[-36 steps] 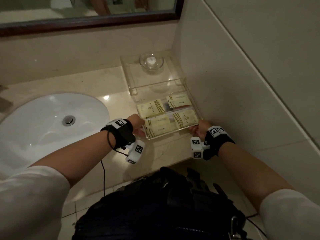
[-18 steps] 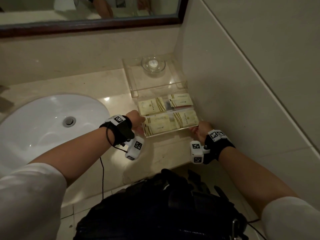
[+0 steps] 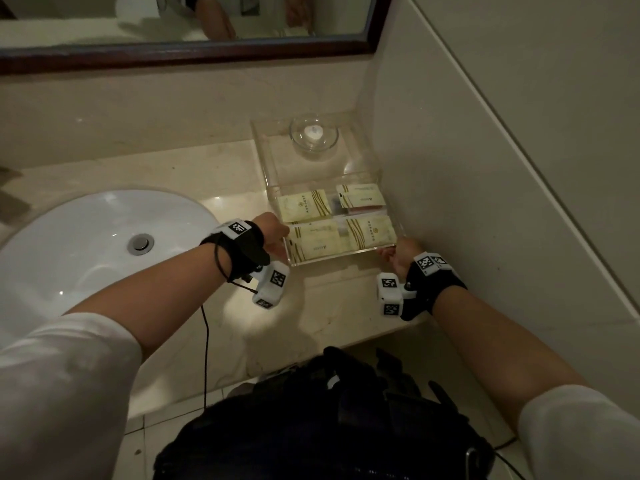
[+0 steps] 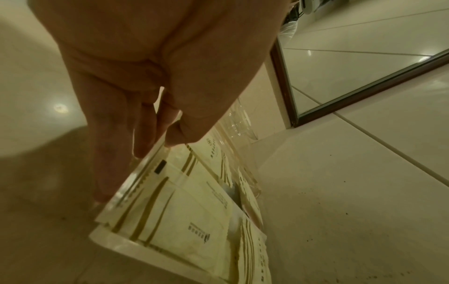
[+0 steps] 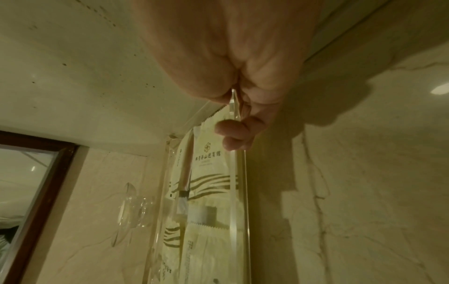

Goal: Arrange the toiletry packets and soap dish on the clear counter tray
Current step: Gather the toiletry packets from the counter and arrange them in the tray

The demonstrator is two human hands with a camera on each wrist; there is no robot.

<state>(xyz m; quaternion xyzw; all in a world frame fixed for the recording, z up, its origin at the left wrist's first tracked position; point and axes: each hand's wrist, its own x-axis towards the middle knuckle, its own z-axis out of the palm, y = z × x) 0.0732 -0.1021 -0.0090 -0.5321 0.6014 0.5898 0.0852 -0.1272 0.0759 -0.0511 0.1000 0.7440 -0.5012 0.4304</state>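
Note:
A clear tray (image 3: 346, 257) with several cream toiletry packets (image 3: 304, 206) lies on the counter, its rear tucked under a clear raised shelf (image 3: 273, 168). A glass soap dish (image 3: 313, 135) with a white soap stands on that shelf by the back wall. My left hand (image 3: 277, 237) pinches the tray's front left corner, thumb (image 4: 184, 132) inside the wall (image 4: 136, 184) and fingers (image 4: 145, 146) outside. My right hand (image 3: 398, 252) pinches the front right corner. In the right wrist view its fingers (image 5: 233, 132) curl over the tray wall (image 5: 239, 192) above a packet (image 5: 209, 163).
A white sink (image 3: 104, 244) with its drain (image 3: 140, 243) lies to the left. A tiled side wall (image 3: 467, 202) runs close along the tray's right side. A framed mirror (image 3: 207, 50) hangs above the back wall. A black bag (image 3: 329, 427) sits below the counter edge.
Both hands have slid the tray a little away from me, further under the clear shelf. The grip on both corners is unchanged.

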